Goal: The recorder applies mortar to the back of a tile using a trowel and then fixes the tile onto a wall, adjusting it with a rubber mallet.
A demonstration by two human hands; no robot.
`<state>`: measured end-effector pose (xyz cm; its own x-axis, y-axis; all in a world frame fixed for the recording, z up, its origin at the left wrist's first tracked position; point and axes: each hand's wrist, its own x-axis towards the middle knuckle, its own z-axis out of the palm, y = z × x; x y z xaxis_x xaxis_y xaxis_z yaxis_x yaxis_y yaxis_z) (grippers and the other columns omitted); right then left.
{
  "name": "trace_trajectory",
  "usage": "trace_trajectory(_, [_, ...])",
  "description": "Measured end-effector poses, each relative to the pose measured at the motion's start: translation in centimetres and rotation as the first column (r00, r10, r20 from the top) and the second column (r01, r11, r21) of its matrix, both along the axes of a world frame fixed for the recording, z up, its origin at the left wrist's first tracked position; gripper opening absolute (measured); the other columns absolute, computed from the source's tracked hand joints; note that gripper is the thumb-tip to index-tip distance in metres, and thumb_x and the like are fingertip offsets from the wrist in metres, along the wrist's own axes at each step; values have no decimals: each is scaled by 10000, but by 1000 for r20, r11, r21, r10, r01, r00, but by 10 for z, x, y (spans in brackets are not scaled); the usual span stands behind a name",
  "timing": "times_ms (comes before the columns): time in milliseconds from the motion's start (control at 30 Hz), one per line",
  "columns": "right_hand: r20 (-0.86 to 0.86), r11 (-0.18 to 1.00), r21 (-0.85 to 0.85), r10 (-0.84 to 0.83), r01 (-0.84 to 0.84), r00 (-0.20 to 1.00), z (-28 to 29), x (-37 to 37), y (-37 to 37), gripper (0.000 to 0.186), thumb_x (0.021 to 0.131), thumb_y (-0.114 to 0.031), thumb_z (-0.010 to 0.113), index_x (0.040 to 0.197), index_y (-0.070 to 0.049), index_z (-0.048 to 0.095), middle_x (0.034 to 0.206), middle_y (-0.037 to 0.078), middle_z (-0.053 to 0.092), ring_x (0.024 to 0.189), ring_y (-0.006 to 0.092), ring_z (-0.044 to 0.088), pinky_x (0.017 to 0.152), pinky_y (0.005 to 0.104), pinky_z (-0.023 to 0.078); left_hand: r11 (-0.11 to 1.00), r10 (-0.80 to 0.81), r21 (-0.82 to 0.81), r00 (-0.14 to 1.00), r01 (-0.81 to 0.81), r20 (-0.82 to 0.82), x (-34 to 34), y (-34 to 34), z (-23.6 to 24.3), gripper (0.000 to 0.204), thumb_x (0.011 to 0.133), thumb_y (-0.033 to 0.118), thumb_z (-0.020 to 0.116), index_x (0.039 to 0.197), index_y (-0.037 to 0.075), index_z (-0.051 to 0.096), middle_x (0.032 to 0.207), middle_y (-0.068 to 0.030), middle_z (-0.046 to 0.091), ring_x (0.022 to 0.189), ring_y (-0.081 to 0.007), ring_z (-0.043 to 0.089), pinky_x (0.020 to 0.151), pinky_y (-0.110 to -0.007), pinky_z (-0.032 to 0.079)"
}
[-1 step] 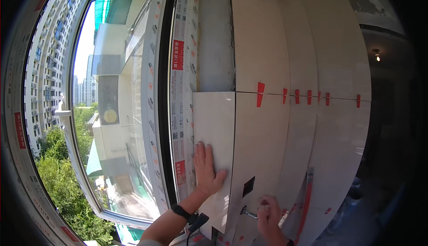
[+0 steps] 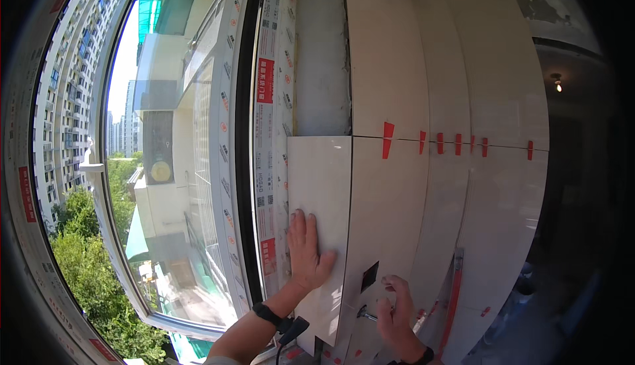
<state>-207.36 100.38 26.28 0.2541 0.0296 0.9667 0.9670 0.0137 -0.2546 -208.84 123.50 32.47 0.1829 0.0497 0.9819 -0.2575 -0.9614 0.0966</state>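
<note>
My left hand (image 2: pixel 309 252) lies flat with its fingers spread on a narrow pale wall tile (image 2: pixel 319 180) beside the window frame. My right hand (image 2: pixel 397 312) is raised in front of the neighbouring large tile (image 2: pixel 387 213). Its fingers are curled, a gap shows between thumb and forefinger, and I see nothing held there. Just left of that hand, a small chrome fitting (image 2: pixel 366 313) sticks out from the wall. Above the fitting is a dark rectangular cutout (image 2: pixel 370 276) in the tile.
Red wedges (image 2: pixel 387 140) sit along the horizontal tile joint. A red level-like bar (image 2: pixel 454 299) leans at the lower right. The window sash (image 2: pixel 228 166) stands open at the left. A black corded tool end (image 2: pixel 294 330) is by my left wrist. Bare wall (image 2: pixel 322 67) shows above the narrow tile.
My right hand has risen slightly, and its thumb and forefinger have parted more. My left hand stays on the tile.
</note>
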Motion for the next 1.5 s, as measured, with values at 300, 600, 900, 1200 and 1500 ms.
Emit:
trace_trajectory(300, [169,982,15,-191,191,967,3,25,98,614,914,-334,511,1301,121,372,1350,323,351,1233,467,374,1050,523,285,992,-13,125,992,-3,127,1,6,71,739,928,460,385,1419,-79,263,1487,-300,226,1385,-487,167,1112,-556,113])
trace_trajectory(600, [137,981,4,-191,193,972,-3,27,98,642,922,-380,503,1279,138,376,1334,340,351,1226,491,370,1040,551,282,983,-109,164,983,84,146,7,30,76,750,917,471,412,1422,-68,279,1491,-287,236,1386,-471,190,1108,-552,117])
trace_trajectory(900, [164,981,-25,-186,192,969,-8,21,97,625,955,-359,437,1323,131,314,1377,343,295,1263,495,317,1060,557,239,979,-37,205,988,6,148,12,7,100,763,932,495,368,1443,-57,239,1507,-268,217,1398,-456,175,1125,-525,97])
trace_trajectory(1200, [152,978,-23,-203,209,967,-10,20,95,628,940,-389,461,1287,125,365,1329,337,351,1220,490,368,1029,562,277,983,-40,186,986,10,159,11,19,105,715,938,444,365,1436,-58,259,1501,-271,229,1400,-448,173,1128,-528,91])
trace_trajectory(1500, [163,978,-8,-202,206,966,-14,15,91,579,961,-347,420,1301,119,364,1346,333,335,1235,495,348,1036,575,260,985,-59,167,990,37,126,9,9,104,721,939,430,374,1440,-71,236,1505,-271,216,1410,-434,146,1138,-509,73])
